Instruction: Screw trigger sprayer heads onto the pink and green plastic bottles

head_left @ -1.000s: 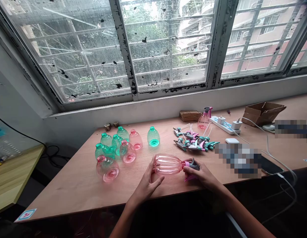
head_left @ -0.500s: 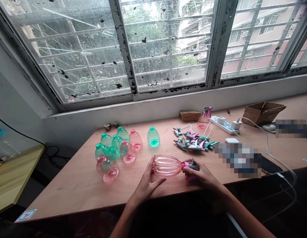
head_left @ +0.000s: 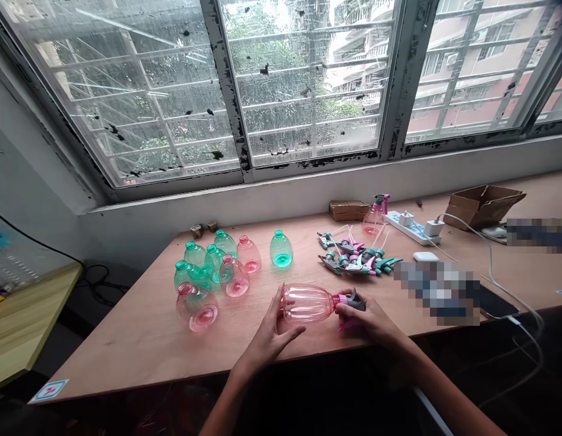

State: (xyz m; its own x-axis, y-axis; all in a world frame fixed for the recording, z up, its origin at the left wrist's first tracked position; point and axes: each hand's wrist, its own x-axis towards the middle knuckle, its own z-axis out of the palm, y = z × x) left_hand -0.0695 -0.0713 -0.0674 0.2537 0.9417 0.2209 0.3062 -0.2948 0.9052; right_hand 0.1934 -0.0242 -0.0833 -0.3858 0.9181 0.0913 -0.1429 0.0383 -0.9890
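A clear pink spray bottle (head_left: pixel 308 303) lies on its side just above the wooden table (head_left: pixel 140 339), neck to the right. My left hand (head_left: pixel 272 336) cups its base end with fingers curled round it. My right hand (head_left: pixel 369 318) is closed on the grey and pink trigger sprayer head (head_left: pixel 353 299) at the bottle's neck. Behind them lies a heap of loose teal and pink sprayer heads (head_left: pixel 356 259).
Several empty green and pink bottles (head_left: pixel 217 269) stand at the left, one green bottle (head_left: pixel 281 249) apart. A finished pink sprayer bottle (head_left: pixel 375 218), a power strip (head_left: pixel 410 227), a cardboard box (head_left: pixel 483 206) and a phone with cable (head_left: pixel 494 301) lie to the right.
Both hands stay on the pink bottle, with only slight shifts of fingers and bottle. The view has tipped a little.
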